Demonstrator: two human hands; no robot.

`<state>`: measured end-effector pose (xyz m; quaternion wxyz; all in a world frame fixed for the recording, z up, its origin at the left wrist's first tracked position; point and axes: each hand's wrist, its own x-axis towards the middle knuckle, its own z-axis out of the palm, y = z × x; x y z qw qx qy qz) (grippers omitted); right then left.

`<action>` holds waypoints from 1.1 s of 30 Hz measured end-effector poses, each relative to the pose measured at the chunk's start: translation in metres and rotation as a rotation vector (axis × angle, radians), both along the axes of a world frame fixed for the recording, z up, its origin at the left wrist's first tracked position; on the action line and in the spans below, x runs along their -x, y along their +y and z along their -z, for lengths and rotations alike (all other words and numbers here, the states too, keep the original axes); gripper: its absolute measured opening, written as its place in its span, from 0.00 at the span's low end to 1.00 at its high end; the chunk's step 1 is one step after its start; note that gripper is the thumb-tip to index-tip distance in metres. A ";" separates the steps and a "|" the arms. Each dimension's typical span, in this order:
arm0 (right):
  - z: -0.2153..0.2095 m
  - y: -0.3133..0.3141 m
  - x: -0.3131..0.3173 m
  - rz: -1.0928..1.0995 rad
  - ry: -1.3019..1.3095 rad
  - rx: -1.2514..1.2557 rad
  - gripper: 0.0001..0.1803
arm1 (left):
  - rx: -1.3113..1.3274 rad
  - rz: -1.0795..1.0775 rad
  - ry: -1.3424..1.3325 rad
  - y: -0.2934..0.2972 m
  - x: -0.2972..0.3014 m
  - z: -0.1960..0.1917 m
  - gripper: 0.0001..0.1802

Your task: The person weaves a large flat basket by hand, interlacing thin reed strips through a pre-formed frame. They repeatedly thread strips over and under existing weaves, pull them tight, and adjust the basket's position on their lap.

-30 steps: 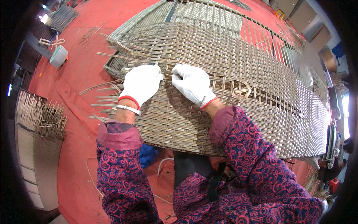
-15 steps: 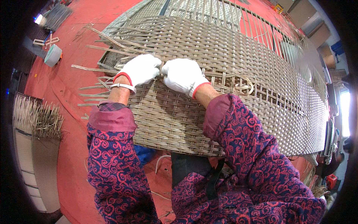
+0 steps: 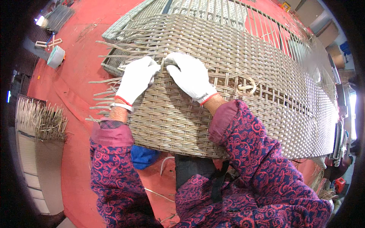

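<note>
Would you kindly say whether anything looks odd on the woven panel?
Yes: a coiled strand lies on the woven panel, right of the right hand, beside gaps that break the otherwise tight weave.

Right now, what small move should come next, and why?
Perhaps a small tuck of the weave between the hands: the left hand and right hand are close together on the woven panel, while a coiled strand lies on top, not yet woven in.

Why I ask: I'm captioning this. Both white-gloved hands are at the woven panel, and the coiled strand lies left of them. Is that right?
The side is wrong: the head view shows the coiled strand right of both left hand and right hand. They are white-gloved, at the woven panel.
</note>
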<state>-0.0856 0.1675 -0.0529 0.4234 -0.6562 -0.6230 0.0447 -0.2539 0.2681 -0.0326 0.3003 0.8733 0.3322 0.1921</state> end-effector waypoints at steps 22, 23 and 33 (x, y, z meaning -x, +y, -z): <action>-0.011 0.052 0.033 -0.391 0.264 0.235 0.15 | -0.161 -0.245 -0.210 -0.008 0.066 -0.012 0.11; -0.011 0.052 0.032 -0.353 0.262 0.273 0.14 | 0.089 -0.296 -0.354 -0.011 0.063 -0.009 0.14; -0.001 0.039 0.038 -0.053 0.334 0.094 0.14 | -0.387 -0.302 0.200 0.019 0.020 0.028 0.14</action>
